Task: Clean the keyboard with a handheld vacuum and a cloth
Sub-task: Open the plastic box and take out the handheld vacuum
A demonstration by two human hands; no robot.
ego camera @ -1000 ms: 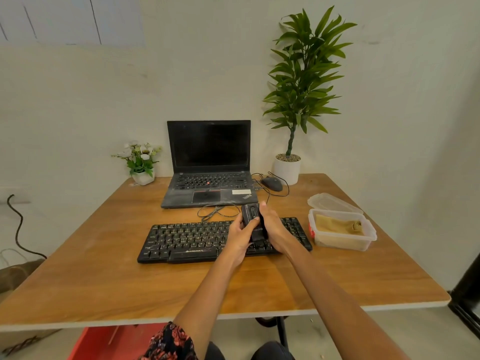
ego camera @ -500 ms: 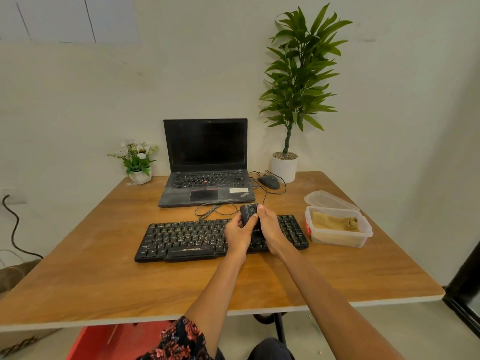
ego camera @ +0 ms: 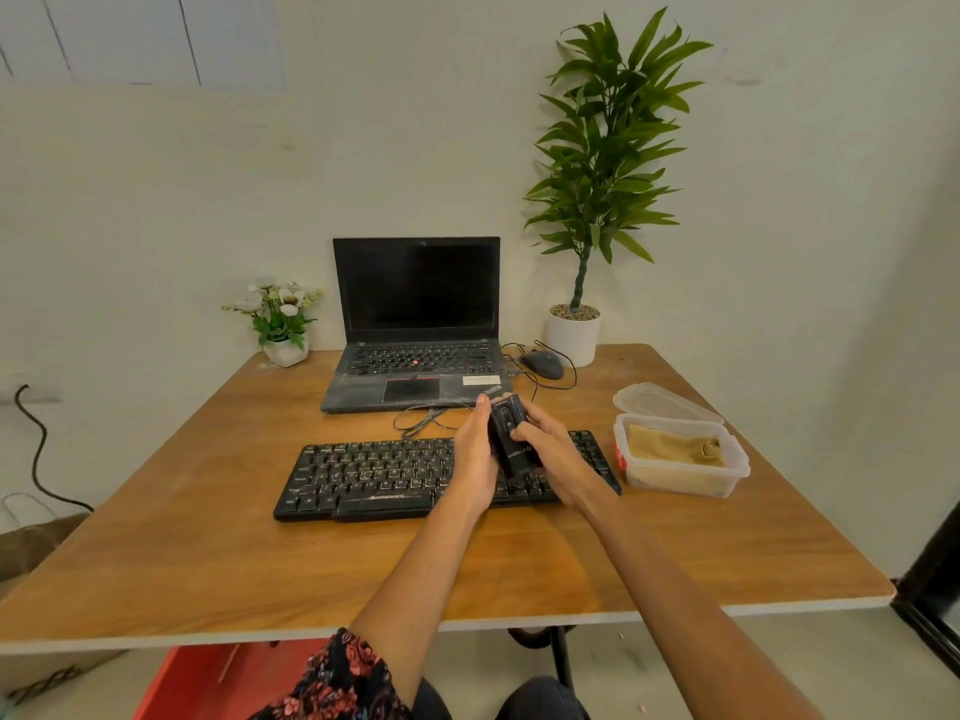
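A black keyboard [ego camera: 374, 478] lies across the middle of the wooden table [ego camera: 208, 558]. Above its right half I hold a small black handheld vacuum [ego camera: 511, 439] upright between both hands. My left hand [ego camera: 475, 457] grips its left side, fingers wrapped around the body. My right hand [ego camera: 553, 452] clasps its right side, with the thumb on the front face. A tan cloth [ego camera: 675, 446] lies folded inside an open clear plastic box [ego camera: 685, 480] to the right of the keyboard.
The box lid [ego camera: 662, 402] rests behind the box. An open black laptop [ego camera: 415, 330], a mouse [ego camera: 543, 364] with loose cables, a tall potted plant [ego camera: 582, 324] and a small flower pot [ego camera: 280, 324] stand along the back edge by the wall.
Both hands stay on the vacuum above the keyboard's right half. The vacuum has tilted slightly. The view has shifted a little.
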